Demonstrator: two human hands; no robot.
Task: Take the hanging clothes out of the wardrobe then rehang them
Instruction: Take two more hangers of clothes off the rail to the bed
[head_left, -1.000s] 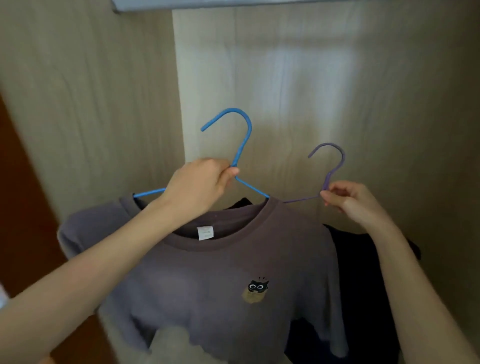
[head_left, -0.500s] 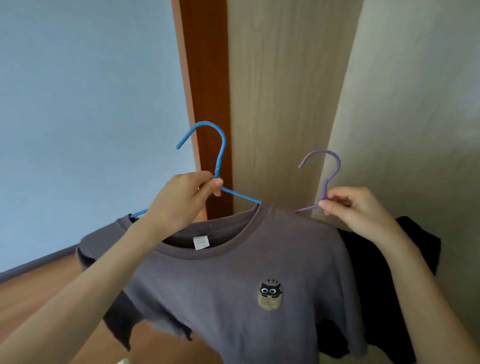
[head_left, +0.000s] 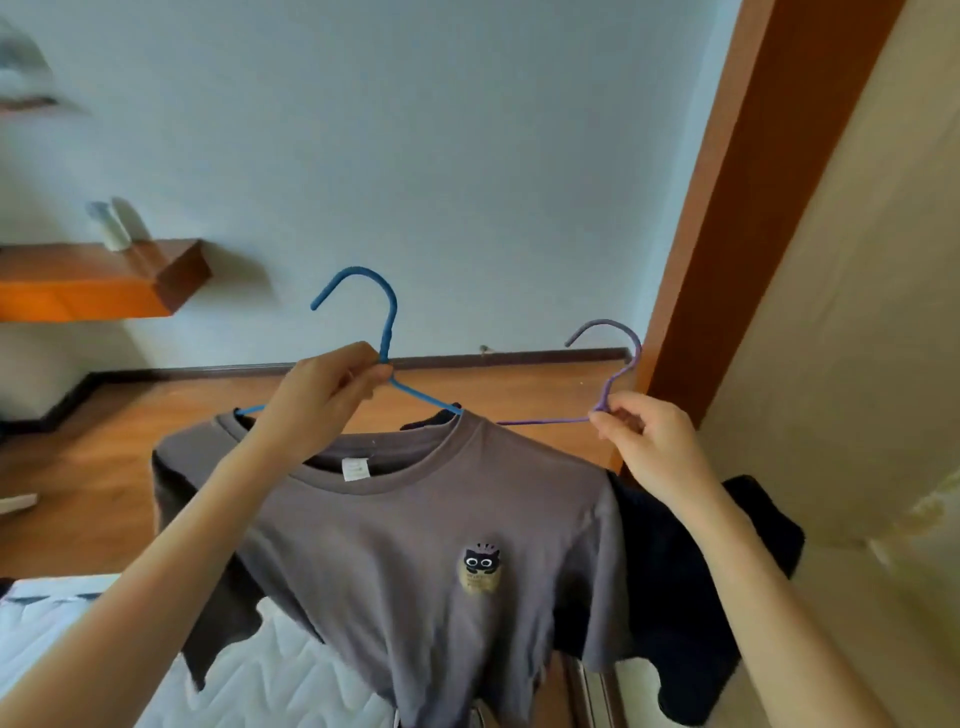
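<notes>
Carrying out removal step: L hand (head_left: 322, 397) pinches blue wire hanger (head_left: 387, 325) w/ grey cat-print tee (head_left: 395, 545), R hand (head_left: 649, 441) pinches purple wire hanger (head_left: 604, 323) w/ black garment (head_left: 670, 597). Next prob.: hooks back inside beige wood wardrobe (head_left: 857, 312).

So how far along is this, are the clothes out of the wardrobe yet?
Taking out looks done: the grey T-shirt and the dark garment hang in the open room, clear of the wardrobe at right. In hand: the left hand grips the blue hanger, the right hand pinches the purple hanger, both at the neck. Left: rehanging; neither hook is on any rail.
</notes>
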